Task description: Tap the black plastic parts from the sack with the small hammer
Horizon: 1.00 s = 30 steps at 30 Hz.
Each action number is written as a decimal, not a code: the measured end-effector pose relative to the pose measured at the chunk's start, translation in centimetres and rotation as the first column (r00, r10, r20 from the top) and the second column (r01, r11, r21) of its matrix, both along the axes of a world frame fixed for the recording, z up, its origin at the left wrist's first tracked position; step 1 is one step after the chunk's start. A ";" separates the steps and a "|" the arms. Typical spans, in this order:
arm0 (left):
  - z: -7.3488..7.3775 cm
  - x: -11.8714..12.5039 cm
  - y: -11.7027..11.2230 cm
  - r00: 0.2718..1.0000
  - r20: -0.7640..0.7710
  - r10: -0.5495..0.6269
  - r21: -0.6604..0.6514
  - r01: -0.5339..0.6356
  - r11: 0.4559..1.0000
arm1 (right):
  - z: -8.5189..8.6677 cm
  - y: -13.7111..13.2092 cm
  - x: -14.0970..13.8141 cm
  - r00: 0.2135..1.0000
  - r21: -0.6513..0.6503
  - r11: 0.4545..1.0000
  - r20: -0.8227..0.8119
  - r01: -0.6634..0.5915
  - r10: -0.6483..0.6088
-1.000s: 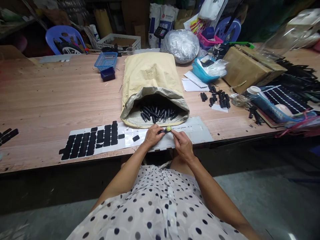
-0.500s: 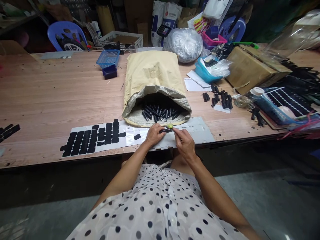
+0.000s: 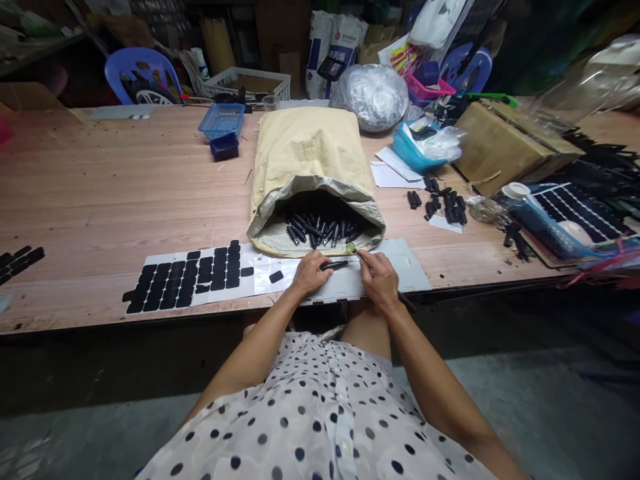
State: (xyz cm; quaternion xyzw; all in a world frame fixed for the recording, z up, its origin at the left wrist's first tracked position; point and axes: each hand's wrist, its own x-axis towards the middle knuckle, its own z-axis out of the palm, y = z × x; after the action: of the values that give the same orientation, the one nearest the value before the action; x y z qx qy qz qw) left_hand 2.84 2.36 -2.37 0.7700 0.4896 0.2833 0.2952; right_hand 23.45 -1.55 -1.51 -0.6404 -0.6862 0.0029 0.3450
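Observation:
Closed around one end of a slim black plastic part (image 3: pixel 336 265), my left hand (image 3: pixel 310 273) rests on the pale board (image 3: pixel 340 287) at the table's front edge. To its right, my right hand (image 3: pixel 380 277) pinches a thin tool, whose dark handle (image 3: pixel 407 303) seems to stick out behind the wrist. A small yellow-green round piece (image 3: pixel 351 247) shows at the fingertips of that hand; whether it is held or fixed to something I cannot tell. Just beyond both hands lies a cream sack (image 3: pixel 310 143), its mouth facing me, with several black parts (image 3: pixel 320 227) inside.
Sheets of black rounded stickers (image 3: pixel 175 283) lie to the left, with one loose black sticker (image 3: pixel 276 276). Blue baskets (image 3: pixel 223 121) stand at the back left. On the right are small black pieces (image 3: pixel 453 205), a teal basin (image 3: pixel 417 153) and a cardboard box (image 3: pixel 500 143).
My right hand has moved right, away from my left hand, and the yellow-green piece has shifted right with it. More of the black part in my left hand shows.

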 end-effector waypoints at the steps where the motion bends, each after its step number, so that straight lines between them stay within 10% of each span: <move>1: 0.0 -0.1 0.0 1.000 0.002 -0.003 -0.008 0.003 1.000 | -0.3 0.5 0.5 0.999 -0.003 1.000 0.029 0.028 -0.028; 19: 1.6 -1.0 -0.9 0.996 0.053 -0.066 0.001 0.066 0.998 | -2.3 1.4 0.3 0.958 -0.036 0.978 0.210 0.207 -0.195; 26: 3.1 -2.2 -8.2 0.915 0.027 -0.402 -0.103 0.403 0.909 | -2.3 1.4 0.3 0.961 -0.047 0.979 0.204 0.200 -0.187; 30: 0.8 -2.8 -11.7 0.916 -0.135 -0.378 -0.412 0.295 0.862 | -2.2 1.4 0.2 0.960 -0.049 0.977 0.202 0.209 -0.196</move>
State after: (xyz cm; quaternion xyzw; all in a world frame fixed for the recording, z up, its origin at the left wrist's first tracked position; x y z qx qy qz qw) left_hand 0.04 -9.35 -1.59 0.7968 0.4212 0.0425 0.4311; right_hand 23.63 -0.11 -3.73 -0.7161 -0.6472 -0.0717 0.2514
